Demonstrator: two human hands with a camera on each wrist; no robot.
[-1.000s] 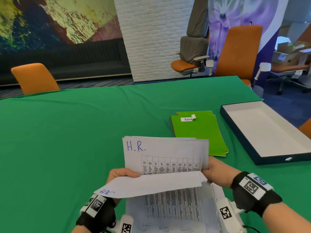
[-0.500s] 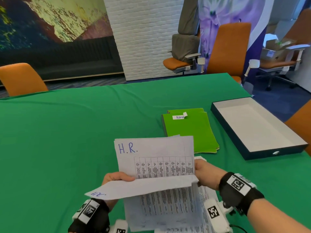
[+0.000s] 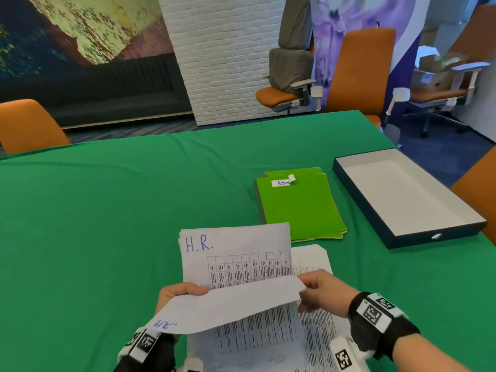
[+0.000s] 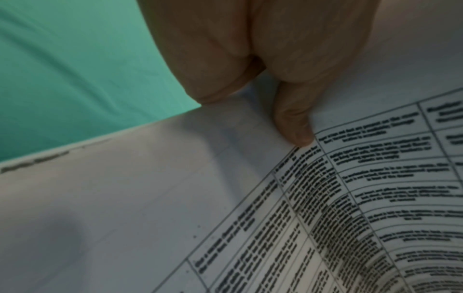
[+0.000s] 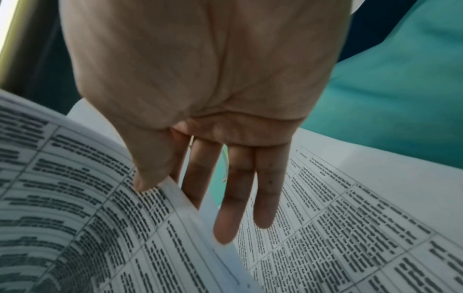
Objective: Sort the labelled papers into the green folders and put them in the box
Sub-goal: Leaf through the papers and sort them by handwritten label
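Papers (image 3: 236,253) (H.R.) between both hands

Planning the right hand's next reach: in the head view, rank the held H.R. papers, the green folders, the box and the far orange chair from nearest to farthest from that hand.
1. H.R. papers: pinched by the right hand.
2. Green folders: just beyond the hand.
3. Box: farther right.
4. Orange chair: behind the table's far edge.
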